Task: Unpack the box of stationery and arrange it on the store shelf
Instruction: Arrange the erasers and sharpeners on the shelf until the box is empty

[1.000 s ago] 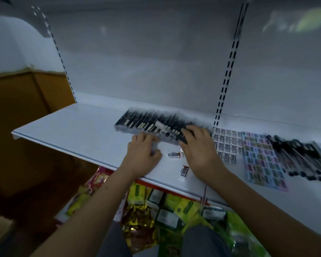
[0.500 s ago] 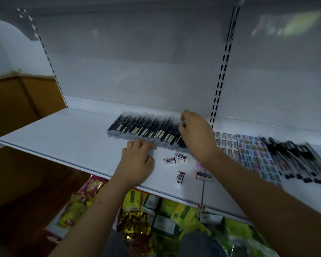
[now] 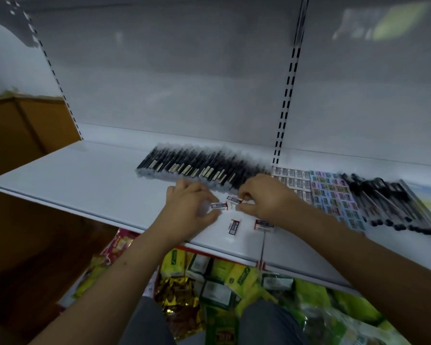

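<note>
Head view: the right hand [image 3: 266, 197] has left the pens [image 3: 202, 169] and now pinches an eraser [image 3: 234, 199] beside the left hand [image 3: 189, 207], which touches another with relaxed fingers, so erasers get lined next.

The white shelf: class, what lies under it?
Under the shelf, green and yellow packets and a gold packet show; anything further back is covered.

dim, cool grey light throughout; the white shelf [image 3: 85, 185] is the brightest surface. a pale greenish reflection smears the back panel [image 3: 184, 83] at the upper right of the frame. wide-angle bending curves the edges (the slotted uprights [image 3: 285, 95] lean). motion blur softens everything, and the lower left sinks into shadow.
</note>
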